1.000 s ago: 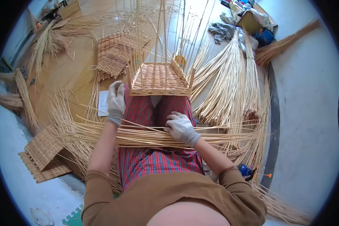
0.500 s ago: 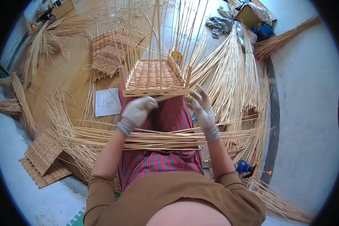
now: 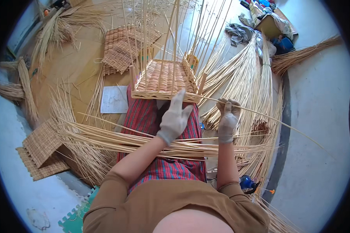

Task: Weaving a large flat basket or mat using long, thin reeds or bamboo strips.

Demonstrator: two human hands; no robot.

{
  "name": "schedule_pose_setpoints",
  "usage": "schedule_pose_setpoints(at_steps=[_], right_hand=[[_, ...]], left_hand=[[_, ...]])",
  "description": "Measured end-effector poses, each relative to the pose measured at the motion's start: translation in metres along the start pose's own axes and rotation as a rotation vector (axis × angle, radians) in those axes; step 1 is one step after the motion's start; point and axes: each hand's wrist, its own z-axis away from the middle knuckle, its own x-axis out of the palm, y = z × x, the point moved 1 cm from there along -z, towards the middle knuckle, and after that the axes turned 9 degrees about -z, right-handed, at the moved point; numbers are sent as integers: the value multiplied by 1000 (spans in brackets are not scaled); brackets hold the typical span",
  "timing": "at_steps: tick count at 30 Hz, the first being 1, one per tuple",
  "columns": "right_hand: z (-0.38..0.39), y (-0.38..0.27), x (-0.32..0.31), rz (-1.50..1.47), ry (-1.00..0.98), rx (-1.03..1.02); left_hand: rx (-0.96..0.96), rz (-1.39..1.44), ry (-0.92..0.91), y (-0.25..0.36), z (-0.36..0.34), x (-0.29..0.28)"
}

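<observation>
A partly woven wicker basket (image 3: 159,95) rests at my knees, its tall upright stakes rising at the sides and far end. My left hand (image 3: 174,118), in a pale glove, has its fingers stretched out, with the fingertips at the basket's near edge. From the near right corner a long thin wicker rod (image 3: 268,115) runs out to the right. My right hand (image 3: 227,121), gloved with darkened fingertips, pinches this rod a short way from the corner. Across my lap, over red checked cloth, lies a bundle of loose wicker rods (image 3: 186,148), below both hands.
Large bundles of pale rods (image 3: 243,73) spread on the floor at right. Woven panels (image 3: 122,54) lie beyond the basket at left, with others (image 3: 42,145) at lower left. A paper sheet (image 3: 113,99) lies left of my knees; a blue bottle (image 3: 247,182) stands by my right elbow.
My left hand has moved right and up to the basket's near edge, its fingers straightening. My right hand has shifted right and down and now grips the rod, which extends rightward.
</observation>
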Motion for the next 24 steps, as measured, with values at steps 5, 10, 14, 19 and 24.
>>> schedule_pose_setpoints(at_steps=[5,10,14,19,24], right_hand=[[-14,9,-14,-31,-9,75],[-87,22,40,26,-204,-157],[-124,31,136,396,-377,-24],[-97,97,-18,-150,163,251],[-91,128,-15,-93,138,175]], left_hand=[[-463,158,-534,-23,-78,10],[-356,69,-292,-19,-63,24],[-461,100,-223,-22,-65,20],[-325,46,-293,-25,-66,30],[-409,163,-427,-25,-68,10]])
